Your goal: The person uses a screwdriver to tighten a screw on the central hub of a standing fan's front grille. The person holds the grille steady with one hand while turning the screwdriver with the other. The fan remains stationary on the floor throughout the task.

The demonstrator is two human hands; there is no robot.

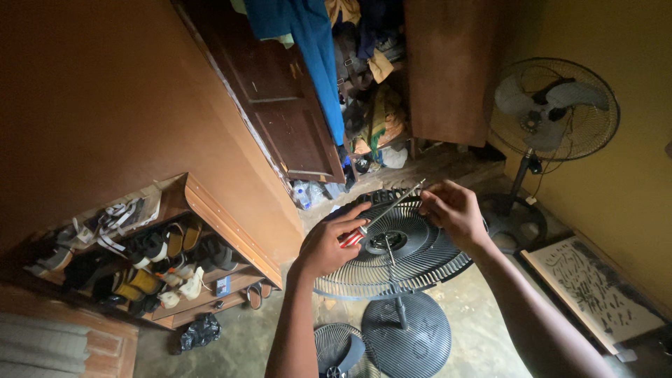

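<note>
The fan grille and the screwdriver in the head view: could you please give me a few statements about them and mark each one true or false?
1. The left hand holds a screwdriver by its red handle. True.
2. The right hand rests on the floor. False: it is raised at the far rim of the fan grille, near the screwdriver's tip.
3. The fan grille sits on a stand with a round base. True.
4. The second standing fan by the yellow wall lies on its side. False: it stands upright.
5. A shoe rack stands at the left. True.
</note>
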